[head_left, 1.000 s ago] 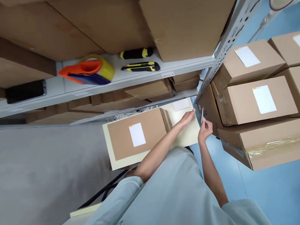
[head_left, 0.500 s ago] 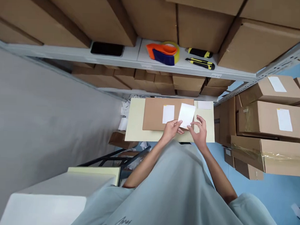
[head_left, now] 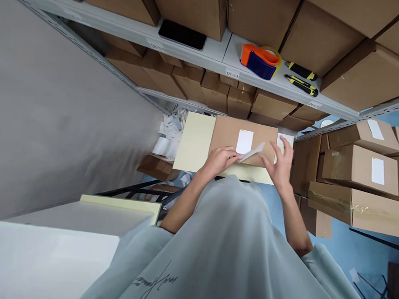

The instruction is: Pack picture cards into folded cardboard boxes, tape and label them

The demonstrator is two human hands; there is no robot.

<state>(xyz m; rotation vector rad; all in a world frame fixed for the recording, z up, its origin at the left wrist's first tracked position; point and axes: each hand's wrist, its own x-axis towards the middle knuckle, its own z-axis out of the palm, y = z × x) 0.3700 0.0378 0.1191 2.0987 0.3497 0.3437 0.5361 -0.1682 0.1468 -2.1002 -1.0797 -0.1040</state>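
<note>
A white paper slip (head_left: 252,152), seen nearly edge-on, is pinched in my left hand (head_left: 221,160) above the front of a brown cardboard box (head_left: 226,128). My right hand (head_left: 280,163) is open, its fingers apart, just right of the slip and over the box's right end. A white label (head_left: 244,141) is on the box's top face. The box lies on a pale yellow tabletop (head_left: 193,138). Another white paper (head_left: 286,141) lies on the tabletop at the right, partly behind my right hand.
On the shelf (head_left: 219,52) ahead lie a black phone (head_left: 182,34), an orange and blue tape dispenser (head_left: 259,61) and two utility knives (head_left: 302,79). Stacked cartons (head_left: 359,172) stand at the right. Crumpled paper (head_left: 172,129) is heaped left of the table; a white machine-like surface (head_left: 51,257) is lower left.
The slip has turned from facing me to nearly edge-on in my left hand. My right hand has come off the slip, fingers spreading. The whole view has tilted and shifted.
</note>
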